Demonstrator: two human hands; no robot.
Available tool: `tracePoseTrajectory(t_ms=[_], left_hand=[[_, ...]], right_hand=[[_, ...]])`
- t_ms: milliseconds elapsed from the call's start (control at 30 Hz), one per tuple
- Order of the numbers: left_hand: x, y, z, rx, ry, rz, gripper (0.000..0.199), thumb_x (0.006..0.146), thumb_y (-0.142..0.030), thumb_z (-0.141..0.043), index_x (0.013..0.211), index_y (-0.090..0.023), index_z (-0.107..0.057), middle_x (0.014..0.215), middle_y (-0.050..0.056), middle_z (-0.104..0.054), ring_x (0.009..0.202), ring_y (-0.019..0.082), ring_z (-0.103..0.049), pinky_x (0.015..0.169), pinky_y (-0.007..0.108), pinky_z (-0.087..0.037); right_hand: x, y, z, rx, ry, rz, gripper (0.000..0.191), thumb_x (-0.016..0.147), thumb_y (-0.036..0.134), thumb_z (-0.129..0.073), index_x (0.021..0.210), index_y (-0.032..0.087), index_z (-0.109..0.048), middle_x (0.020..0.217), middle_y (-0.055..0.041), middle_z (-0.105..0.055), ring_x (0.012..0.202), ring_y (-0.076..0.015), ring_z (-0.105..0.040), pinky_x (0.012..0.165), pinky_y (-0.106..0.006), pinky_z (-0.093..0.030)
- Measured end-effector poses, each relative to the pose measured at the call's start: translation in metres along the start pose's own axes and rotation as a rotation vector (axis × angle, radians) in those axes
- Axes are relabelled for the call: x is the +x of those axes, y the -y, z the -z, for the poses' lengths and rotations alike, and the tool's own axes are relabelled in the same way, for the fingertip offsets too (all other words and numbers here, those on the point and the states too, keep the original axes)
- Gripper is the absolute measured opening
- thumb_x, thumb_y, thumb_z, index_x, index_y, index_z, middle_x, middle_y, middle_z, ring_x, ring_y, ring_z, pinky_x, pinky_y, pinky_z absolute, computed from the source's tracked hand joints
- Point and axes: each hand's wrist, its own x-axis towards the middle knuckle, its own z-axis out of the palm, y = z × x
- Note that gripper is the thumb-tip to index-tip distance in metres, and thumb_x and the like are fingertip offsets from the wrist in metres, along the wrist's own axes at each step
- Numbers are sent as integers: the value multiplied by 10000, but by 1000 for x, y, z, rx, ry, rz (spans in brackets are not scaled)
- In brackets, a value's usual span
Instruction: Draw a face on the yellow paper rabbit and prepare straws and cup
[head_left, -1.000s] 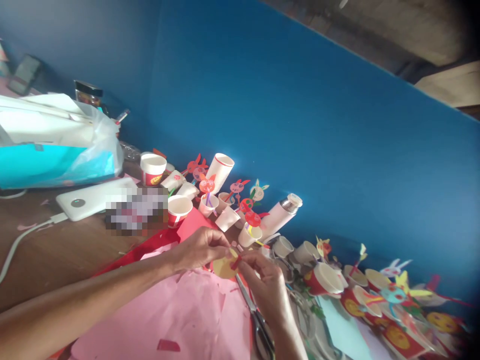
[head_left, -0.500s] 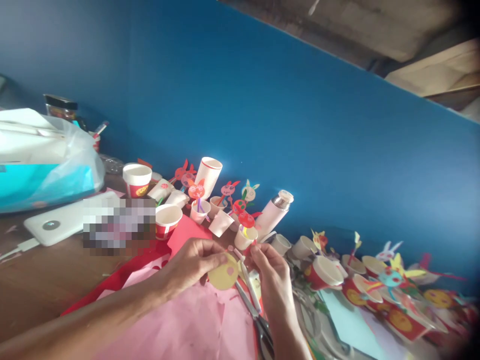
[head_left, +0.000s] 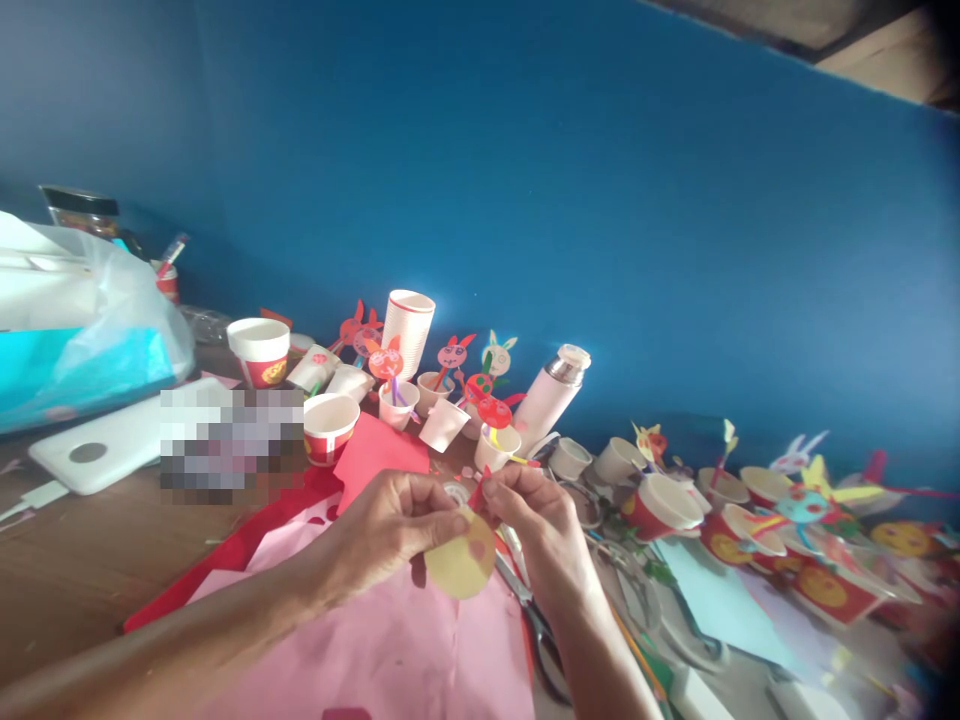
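Observation:
My left hand (head_left: 405, 518) pinches the upper edge of a round yellow paper disc (head_left: 459, 568), thumb in front. A small pinkish spot marks the disc near its right side. Close beside it, my right hand (head_left: 538, 518) is closed on a small red paper piece (head_left: 483, 488), held just above the disc's top right edge. Both hands are over a sheet of pink paper (head_left: 360, 650). Scissors (head_left: 547, 640) with dark handles lie beneath my right hand, partly hidden by the wrist.
Paper cups (head_left: 397, 403) with rabbit-faced paper figures line the back, near a pink thermos (head_left: 544, 405). More decorated cups (head_left: 664, 505) crowd the right. A white power bank (head_left: 105, 440) and a plastic-wrapped pack (head_left: 82, 340) lie left; a blue wall (head_left: 480, 170) rises behind.
The yellow disc has moved slightly right and down in view. A red paper piece now shows clearly at my right fingertips, close to the disc. The view has shifted a little.

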Motion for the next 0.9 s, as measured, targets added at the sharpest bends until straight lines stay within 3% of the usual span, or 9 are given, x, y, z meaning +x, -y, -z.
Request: tracePoseTrajectory(t_ms=[200,367,900], left_hand=[[-3,-5,0,27,41,6,326,808,-454,-740,728,-140,-715,609,-2,-662,526,86,-560,461,172,-455],[-3,-5,1,70,34,23,309,813,-449,-733,770,-144,-734,633,5,-674,545,97,-572,470,180,-465],[-2,0,4,51,55,-5,287,828,-432,-730,793,-148,-746,649,5,-669,552,82,-560,477,162,-444]], right_hand=[[-4,8,0,-101,31,-4,131,729,265,-679,650,169,-640,574,26,-633,542,-95,-549,557,-205,-428],[-7,11,-1,-232,43,-13,158,752,286,-622,646,170,-603,579,36,-575,533,-85,-464,518,-211,-353],[-9,15,-1,-290,54,-38,162,753,296,-595,639,183,-572,546,57,-500,512,-77,-402,481,-203,-311]])
